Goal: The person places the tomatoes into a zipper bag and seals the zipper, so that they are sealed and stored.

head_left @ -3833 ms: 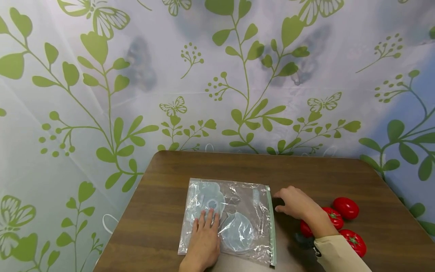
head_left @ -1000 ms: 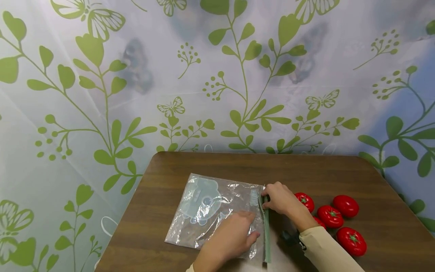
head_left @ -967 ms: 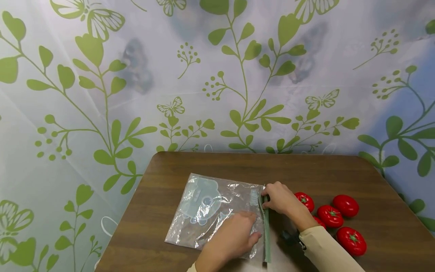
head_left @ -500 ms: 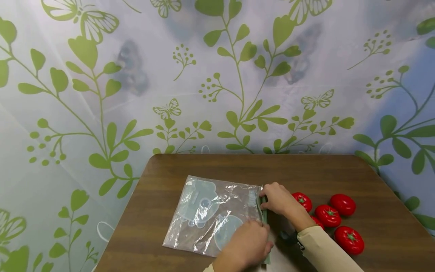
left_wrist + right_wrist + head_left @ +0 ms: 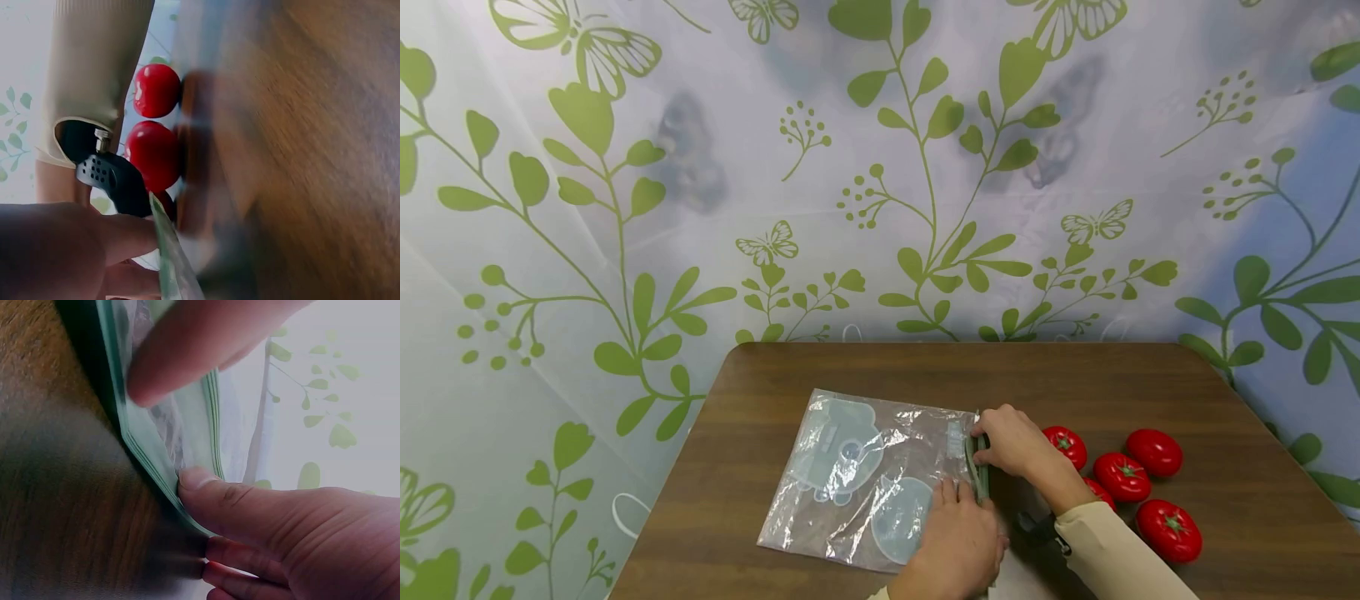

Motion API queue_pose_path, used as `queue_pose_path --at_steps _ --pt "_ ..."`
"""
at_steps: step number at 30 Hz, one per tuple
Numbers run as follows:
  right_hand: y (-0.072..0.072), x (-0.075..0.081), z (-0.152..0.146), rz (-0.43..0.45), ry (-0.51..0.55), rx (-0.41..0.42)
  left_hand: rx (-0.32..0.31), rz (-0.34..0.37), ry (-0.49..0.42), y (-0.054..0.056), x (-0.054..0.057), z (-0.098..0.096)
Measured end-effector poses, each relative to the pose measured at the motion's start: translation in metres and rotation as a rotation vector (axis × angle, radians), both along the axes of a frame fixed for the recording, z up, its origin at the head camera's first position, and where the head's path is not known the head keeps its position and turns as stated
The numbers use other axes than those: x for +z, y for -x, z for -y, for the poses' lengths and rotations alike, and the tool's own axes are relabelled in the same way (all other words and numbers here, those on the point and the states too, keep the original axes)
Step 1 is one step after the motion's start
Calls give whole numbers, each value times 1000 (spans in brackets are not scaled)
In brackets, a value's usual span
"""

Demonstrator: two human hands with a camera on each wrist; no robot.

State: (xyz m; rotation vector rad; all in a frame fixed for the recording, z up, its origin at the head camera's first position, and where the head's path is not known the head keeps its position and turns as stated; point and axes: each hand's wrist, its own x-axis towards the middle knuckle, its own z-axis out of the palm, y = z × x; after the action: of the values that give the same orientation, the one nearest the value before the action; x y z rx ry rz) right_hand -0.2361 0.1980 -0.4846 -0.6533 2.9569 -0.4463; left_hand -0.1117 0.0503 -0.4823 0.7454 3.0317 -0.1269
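A clear zip bag [image 5: 891,442] with a green zip edge [image 5: 974,467] lies on the table. Flat pale blue shapes show in it: a large lobed one [image 5: 835,446], a rounded eared one [image 5: 898,517] and a small one by the zip. My right hand [image 5: 1015,442] pinches the zip edge at its far end; in the right wrist view its thumb [image 5: 219,497] is inside the parted green lips, fingers outside. My left hand [image 5: 955,542] rests on the bag's near right part, fingers fairly straight, close to the zip. Its lower portion hides the near end of that edge.
Several red tomatoes with green stems, among them a front one [image 5: 1169,531], sit right of the bag, close to my right forearm. The brown wooden table [image 5: 850,362] ends at a leaf-patterned backdrop [image 5: 820,167]. A black wrist camera [image 5: 119,181] sits by my right cuff.
My left hand has moved right, from the bag's left part to near the zip. My right hand has taken hold of the zip edge, which has parted. The bag has shifted slightly left.
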Motion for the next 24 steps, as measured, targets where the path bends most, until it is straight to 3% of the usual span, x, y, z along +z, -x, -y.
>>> queue_pose_path --at_steps 5,11,16,19,24 --pt "-1 2 2 20 -7 -16 68 47 -26 4 -3 -1" --pt "0 1 1 24 6 -26 31 -60 -32 7 -5 4" --pt "0 -2 -1 12 16 -26 -4 -80 -26 9 -1 9" --pt "0 -3 -1 14 19 -28 -27 -42 0 9 0 11" --pt "1 -4 0 25 23 -29 -2 112 47 11 -1 12"
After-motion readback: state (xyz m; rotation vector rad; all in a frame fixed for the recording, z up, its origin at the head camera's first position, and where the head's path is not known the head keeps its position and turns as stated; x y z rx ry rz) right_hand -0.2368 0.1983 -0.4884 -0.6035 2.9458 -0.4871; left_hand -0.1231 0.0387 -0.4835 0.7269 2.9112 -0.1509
